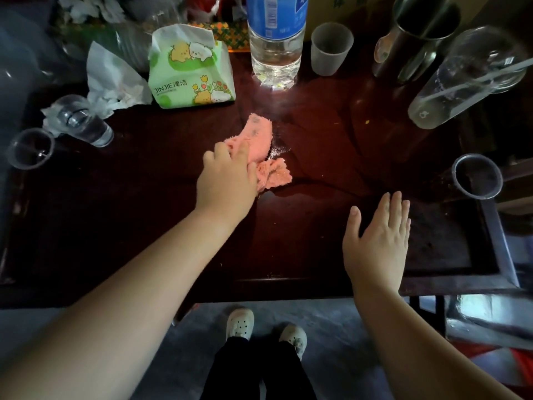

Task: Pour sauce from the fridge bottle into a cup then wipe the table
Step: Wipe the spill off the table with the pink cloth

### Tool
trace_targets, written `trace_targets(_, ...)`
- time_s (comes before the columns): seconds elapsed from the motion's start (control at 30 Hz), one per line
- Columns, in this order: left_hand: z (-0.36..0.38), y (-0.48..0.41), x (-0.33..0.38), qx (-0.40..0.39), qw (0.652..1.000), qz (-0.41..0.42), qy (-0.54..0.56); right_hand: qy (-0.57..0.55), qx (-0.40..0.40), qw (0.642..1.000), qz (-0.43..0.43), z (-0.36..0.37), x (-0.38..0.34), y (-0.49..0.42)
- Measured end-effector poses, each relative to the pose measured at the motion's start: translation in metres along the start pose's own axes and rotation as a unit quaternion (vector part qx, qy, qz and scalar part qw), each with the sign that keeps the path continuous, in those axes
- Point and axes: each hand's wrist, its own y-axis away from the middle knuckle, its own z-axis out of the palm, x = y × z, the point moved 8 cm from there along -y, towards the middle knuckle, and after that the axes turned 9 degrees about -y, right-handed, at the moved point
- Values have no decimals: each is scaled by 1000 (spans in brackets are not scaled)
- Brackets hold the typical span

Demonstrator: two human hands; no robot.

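Note:
My left hand (pixel 227 177) presses on a pink fluffy cloth (pixel 259 140) in the middle of the dark red wooden table (pixel 144 203). Wet streaks shine on the wood just right of the cloth. My right hand (pixel 377 235) lies flat and open on the table near its front edge, holding nothing. A frosted plastic cup (pixel 331 49) stands at the back, right of a large clear water bottle (pixel 275 41) with a blue label. No sauce bottle can be told apart here.
A green tissue pack (pixel 190 70) and crumpled tissue (pixel 112 79) lie at the back left, near two clear cups (pixel 83 122) (pixel 30 148). A steel tumbler (pixel 418 36), a tilted glass jar (pixel 467 79) and a metal cup (pixel 477 176) crowd the right side.

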Motion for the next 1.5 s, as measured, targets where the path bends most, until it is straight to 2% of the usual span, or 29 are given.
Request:
trace_targets(0.1, -8, -14, -4, 20, 996, 75, 34, 1, 1, 1000, 1, -1, 0, 0)
trace_targets(0.2, -10, -33, -9, 66, 967, 244, 20, 1, 3, 1000, 0, 0, 1, 0)
trace_targets(0.27, 8, -35, -2, 27, 946, 323, 16, 0, 2, 1000, 1, 0, 1, 0)
trace_targets(0.3, 17, -34, 2, 1, 943, 329, 42, -1, 2, 1000, 2, 0, 1, 0)
trace_targets(0.37, 26, -29, 10, -8, 951, 285, 115, 0, 1, 1000, 3, -1, 1, 0)
trace_targets(0.43, 28, -21, 13, 17, 963, 215, 162, 0, 0, 1000, 2, 0, 1, 0)
trace_targets(0.57, 27, -1, 28, 34, 977, 72, 197, -1, -2, 1000, 2, 1, 0, 0)
trace_targets(0.7, 30, 5, 44, 30, 980, -7, 198, 1, -2, 1000, 3, 0, 0, 0)
trace_targets(0.83, 30, 3, 52, 36, 983, -23, 177, 2, 0, 1000, 3, 0, 0, 0)
trace_targets(1.13, 25, -15, 96, 28, 987, 69, 140, -2, 5, 1000, 0, 0, 1, -1)
trace_targets(1.33, 20, -7, 74, -2, 988, 110, 112, -9, 6, 1000, -1, -1, 0, 0)
trace_targets(1.5, 22, 45, -20, 30, 993, -24, 108, -13, 12, 1000, -2, -1, -1, -1)
